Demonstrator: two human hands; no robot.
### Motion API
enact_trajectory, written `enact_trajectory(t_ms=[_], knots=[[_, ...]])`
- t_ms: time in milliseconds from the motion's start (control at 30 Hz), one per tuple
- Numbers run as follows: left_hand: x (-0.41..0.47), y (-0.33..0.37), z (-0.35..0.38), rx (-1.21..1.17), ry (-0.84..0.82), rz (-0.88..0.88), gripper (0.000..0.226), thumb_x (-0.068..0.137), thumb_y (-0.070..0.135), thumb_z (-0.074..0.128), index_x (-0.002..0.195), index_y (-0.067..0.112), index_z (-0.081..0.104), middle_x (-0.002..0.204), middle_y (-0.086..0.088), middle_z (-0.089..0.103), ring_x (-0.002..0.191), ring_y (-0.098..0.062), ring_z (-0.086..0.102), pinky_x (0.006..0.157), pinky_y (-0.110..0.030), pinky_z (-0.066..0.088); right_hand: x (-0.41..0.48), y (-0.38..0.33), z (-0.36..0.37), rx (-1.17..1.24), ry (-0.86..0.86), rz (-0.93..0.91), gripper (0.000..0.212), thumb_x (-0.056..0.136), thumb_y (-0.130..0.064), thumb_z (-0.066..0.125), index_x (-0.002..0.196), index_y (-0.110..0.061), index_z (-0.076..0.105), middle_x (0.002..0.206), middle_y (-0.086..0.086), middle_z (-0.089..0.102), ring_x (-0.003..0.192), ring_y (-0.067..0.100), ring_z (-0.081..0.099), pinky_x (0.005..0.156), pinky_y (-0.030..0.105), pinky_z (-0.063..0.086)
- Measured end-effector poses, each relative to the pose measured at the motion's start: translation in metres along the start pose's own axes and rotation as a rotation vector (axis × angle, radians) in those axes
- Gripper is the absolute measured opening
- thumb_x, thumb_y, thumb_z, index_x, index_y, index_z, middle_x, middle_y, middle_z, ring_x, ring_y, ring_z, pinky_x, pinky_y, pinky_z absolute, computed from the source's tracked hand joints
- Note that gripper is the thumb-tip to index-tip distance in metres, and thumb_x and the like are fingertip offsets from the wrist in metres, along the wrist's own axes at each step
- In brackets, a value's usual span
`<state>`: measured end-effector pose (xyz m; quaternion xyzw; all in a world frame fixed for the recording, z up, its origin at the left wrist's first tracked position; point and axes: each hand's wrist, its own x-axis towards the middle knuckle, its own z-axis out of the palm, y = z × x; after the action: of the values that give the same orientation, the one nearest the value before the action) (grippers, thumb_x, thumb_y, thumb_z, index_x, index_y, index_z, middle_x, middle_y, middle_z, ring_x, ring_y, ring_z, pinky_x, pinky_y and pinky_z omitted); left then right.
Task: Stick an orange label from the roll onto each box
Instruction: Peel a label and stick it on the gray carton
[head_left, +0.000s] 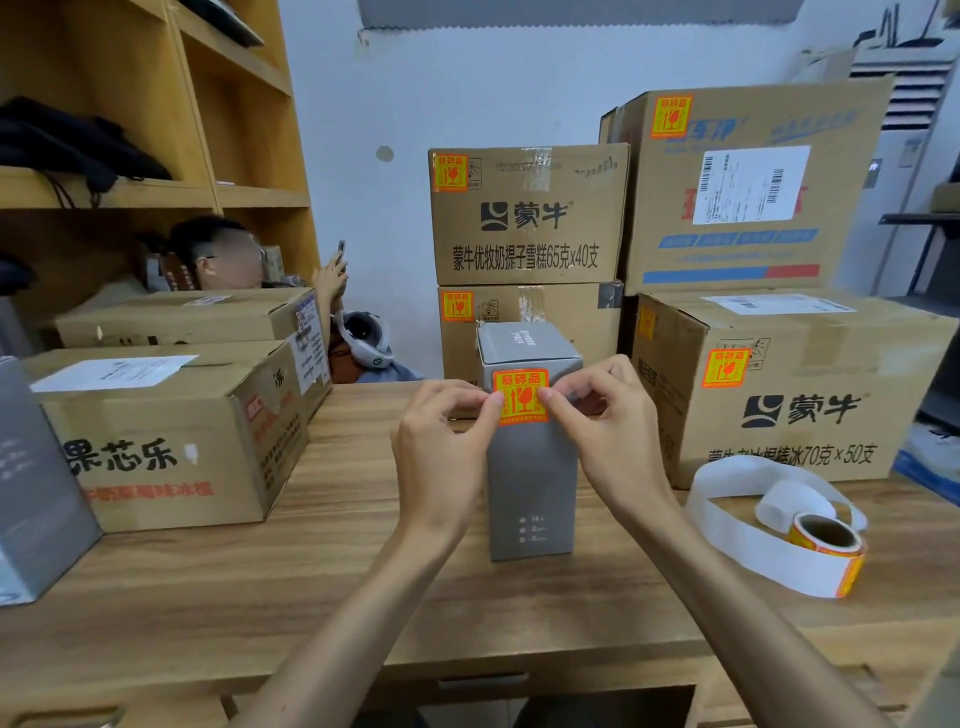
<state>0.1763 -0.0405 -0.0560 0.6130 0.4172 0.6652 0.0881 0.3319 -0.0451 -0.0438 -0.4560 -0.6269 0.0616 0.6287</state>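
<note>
A tall grey box (531, 488) stands upright mid-table. An orange label (521, 396) sits against the top of its front face. My left hand (447, 431) pinches the label's left edge and my right hand (608, 415) pinches its right edge. The label roll (826, 540), with a long loop of white backing strip, lies on the table to the right. Orange labels show on the cardboard boxes behind: the upper middle box (530, 218), the lower middle box (530, 317), the upper right box (748, 187) and the lower right box (795, 395).
Two cardboard boxes (171, 431) are stacked at the left, and a second grey box (36, 499) stands at the far left edge. A person sits behind the left boxes with a phone. Wooden shelves rise at the back left. The wooden table (337, 561) extends toward me.
</note>
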Motion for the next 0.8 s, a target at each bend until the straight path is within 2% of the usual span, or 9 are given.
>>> enact_trajectory(t_ms=[133, 300, 500, 667, 733, 800], knots=[[0.0, 0.001, 0.002, 0.007, -0.002, -0.004, 0.003, 0.085, 0.017, 0.081, 0.083, 0.016, 0.079, 0.088, 0.008, 0.068, 0.089, 0.001, 0.063, 0.075, -0.005, 0.042, -0.001, 0.001, 0.002, -0.008, 0.022, 0.0, 0.009, 0.085, -0.014, 0.077, 0.079, -0.011, 0.071, 0.086, -0.003, 0.05, 0.079, -0.002, 0.053, 0.065, 0.011, 0.042], [0.0, 0.001, 0.003, 0.026, -0.004, 0.005, 0.004, 0.086, 0.017, 0.08, 0.083, 0.016, 0.078, 0.087, 0.007, 0.068, 0.089, 0.0, 0.062, 0.073, -0.005, 0.044, -0.003, 0.006, 0.006, -0.07, 0.058, -0.02, 0.012, 0.086, -0.022, 0.076, 0.079, -0.015, 0.07, 0.087, -0.006, 0.05, 0.081, 0.005, 0.053, 0.066, 0.021, 0.045], [0.002, -0.005, 0.005, 0.096, -0.014, 0.067, 0.008, 0.086, 0.021, 0.079, 0.083, 0.014, 0.077, 0.087, 0.007, 0.065, 0.084, -0.005, 0.063, 0.07, -0.017, 0.051, -0.004, 0.008, 0.01, -0.158, 0.1, -0.073, 0.014, 0.087, -0.026, 0.075, 0.08, -0.017, 0.067, 0.088, -0.008, 0.048, 0.079, 0.006, 0.054, 0.061, 0.028, 0.048], [0.008, -0.007, 0.004, 0.116, -0.003, 0.086, 0.014, 0.085, 0.021, 0.08, 0.076, 0.015, 0.072, 0.081, 0.007, 0.062, 0.081, -0.002, 0.061, 0.066, -0.01, 0.044, -0.002, 0.011, 0.012, -0.208, 0.122, -0.097, 0.015, 0.088, -0.028, 0.074, 0.079, -0.019, 0.065, 0.088, -0.008, 0.048, 0.08, 0.009, 0.055, 0.062, 0.035, 0.051], [0.01, -0.009, 0.003, 0.12, -0.019, 0.069, 0.018, 0.085, 0.026, 0.08, 0.078, 0.019, 0.065, 0.08, 0.01, 0.062, 0.077, -0.003, 0.062, 0.067, -0.016, 0.046, -0.002, 0.011, 0.011, -0.243, 0.125, -0.116, 0.018, 0.087, -0.03, 0.074, 0.08, -0.019, 0.062, 0.089, -0.007, 0.05, 0.08, 0.01, 0.055, 0.061, 0.033, 0.05], [0.014, -0.011, -0.001, 0.119, -0.065, 0.046, 0.022, 0.085, 0.034, 0.079, 0.091, 0.025, 0.059, 0.081, 0.01, 0.063, 0.075, -0.004, 0.064, 0.068, -0.031, 0.053, -0.001, 0.01, 0.008, -0.292, 0.135, -0.14, 0.024, 0.085, -0.031, 0.075, 0.082, -0.019, 0.055, 0.09, -0.006, 0.05, 0.079, 0.012, 0.053, 0.059, 0.032, 0.046]])
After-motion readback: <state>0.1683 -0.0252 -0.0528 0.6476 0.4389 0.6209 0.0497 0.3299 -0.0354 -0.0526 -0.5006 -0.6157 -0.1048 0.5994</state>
